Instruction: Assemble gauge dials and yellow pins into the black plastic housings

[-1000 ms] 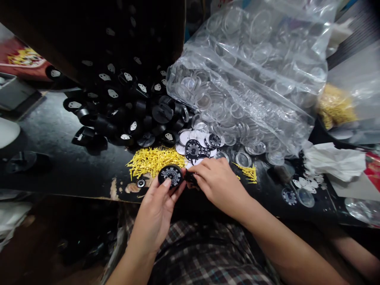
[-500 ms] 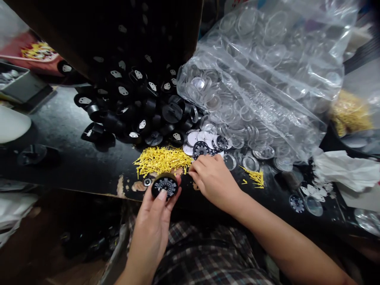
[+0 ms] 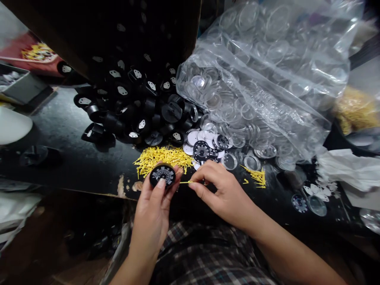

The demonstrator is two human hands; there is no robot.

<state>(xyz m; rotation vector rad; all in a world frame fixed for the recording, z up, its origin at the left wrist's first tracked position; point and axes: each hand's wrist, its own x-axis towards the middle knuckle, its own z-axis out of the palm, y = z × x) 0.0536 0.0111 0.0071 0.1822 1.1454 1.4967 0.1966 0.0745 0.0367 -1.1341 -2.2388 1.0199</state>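
Note:
A round black gauge [image 3: 162, 176] with a white-marked dial face is held in my left hand [image 3: 154, 206], thumb on the dial. To its right, my right hand [image 3: 218, 188] pinches a thin yellow pointer [image 3: 185, 182] between thumb and forefinger; the pointer extends left toward the gauge, and whether its tip touches my left fingers is not clear. Behind both hands lies a heap of yellow pointers [image 3: 163, 157]. Printed dial discs [image 3: 202, 151], some showing white backs, are piled just beyond my right hand.
Black housings [image 3: 118, 114] spread across the back left. A clear plastic bag [image 3: 267, 79] spills transparent round covers [image 3: 252, 161] at the right. A smaller pointer pile [image 3: 259, 177] lies right of my right hand. White paper [image 3: 347, 168] is farther right.
My right hand has moved right and slightly down, and a yellow pointer now shows between its fingertips. My left hand has raised the gauge slightly and shifted it left.

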